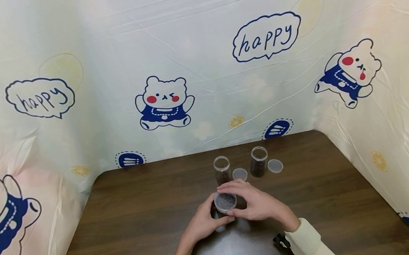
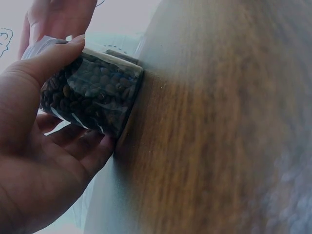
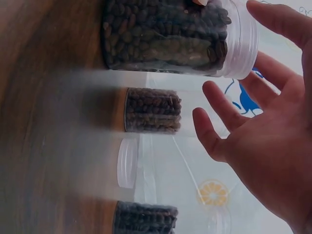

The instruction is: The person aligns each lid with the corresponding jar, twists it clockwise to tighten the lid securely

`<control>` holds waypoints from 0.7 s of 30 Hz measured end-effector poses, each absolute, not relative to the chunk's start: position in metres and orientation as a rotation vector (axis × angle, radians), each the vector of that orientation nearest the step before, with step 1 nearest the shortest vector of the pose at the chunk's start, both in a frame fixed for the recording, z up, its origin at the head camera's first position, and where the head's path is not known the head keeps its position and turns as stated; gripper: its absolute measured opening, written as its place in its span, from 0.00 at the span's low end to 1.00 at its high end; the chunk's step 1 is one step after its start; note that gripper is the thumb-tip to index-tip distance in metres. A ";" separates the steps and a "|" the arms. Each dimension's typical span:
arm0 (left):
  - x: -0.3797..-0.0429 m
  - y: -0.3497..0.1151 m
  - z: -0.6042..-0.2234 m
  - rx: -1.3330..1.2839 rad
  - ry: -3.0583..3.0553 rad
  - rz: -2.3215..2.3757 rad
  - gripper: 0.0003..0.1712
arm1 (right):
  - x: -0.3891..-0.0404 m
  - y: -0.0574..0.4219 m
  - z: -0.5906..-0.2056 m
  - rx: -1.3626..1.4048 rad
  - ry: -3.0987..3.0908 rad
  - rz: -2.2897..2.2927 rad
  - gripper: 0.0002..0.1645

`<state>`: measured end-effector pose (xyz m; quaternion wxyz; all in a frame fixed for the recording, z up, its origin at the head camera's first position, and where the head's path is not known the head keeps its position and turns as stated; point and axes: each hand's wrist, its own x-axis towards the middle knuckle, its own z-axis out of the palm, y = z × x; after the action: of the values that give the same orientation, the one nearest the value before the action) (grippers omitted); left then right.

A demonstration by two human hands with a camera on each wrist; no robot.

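Observation:
A clear jar (image 2: pixel 97 92) of dark, coffee-like beans stands upright on the table near me, with a translucent lid (image 1: pixel 225 202) on its mouth. My left hand (image 1: pixel 204 222) grips the jar's body, thumb on the near side and fingers curled round the far side. From the right, my right hand (image 1: pixel 256 200) holds the lid by its edge between thumb and fingers. The right wrist view shows its thumb and forefinger at opposite sides of the lid, with the other fingers (image 3: pixel 208 134) spread away from the jar.
Behind my hands stand two lidless jars, one with brown beans (image 1: pixel 223 177) and one with darker contents (image 1: pixel 258 168). A loose lid (image 1: pixel 240 174) lies between them, and another lid (image 1: pixel 275 166) lies to the right. Printed curtains (image 1: pixel 205 139) border the wooden table (image 1: pixel 142 212).

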<state>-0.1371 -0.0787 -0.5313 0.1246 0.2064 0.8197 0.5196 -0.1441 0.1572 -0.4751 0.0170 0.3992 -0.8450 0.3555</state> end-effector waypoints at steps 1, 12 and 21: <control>-0.137 -0.079 -0.531 0.600 2.390 1.512 0.41 | -0.144 0.156 -0.475 1.215 -2.640 1.107 0.35; -0.138 -0.080 -0.532 0.574 2.399 1.481 0.43 | -0.139 0.143 -0.478 0.935 -2.760 1.119 0.41; -0.137 -0.079 -0.530 0.585 2.389 1.497 0.41 | -0.146 0.155 -0.485 1.085 -2.679 1.385 0.44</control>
<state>-0.1367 -0.0790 -0.5304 0.1307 0.2014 0.8227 0.5153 -0.1456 0.1555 -0.4847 -0.0318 0.3385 -0.8354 0.4320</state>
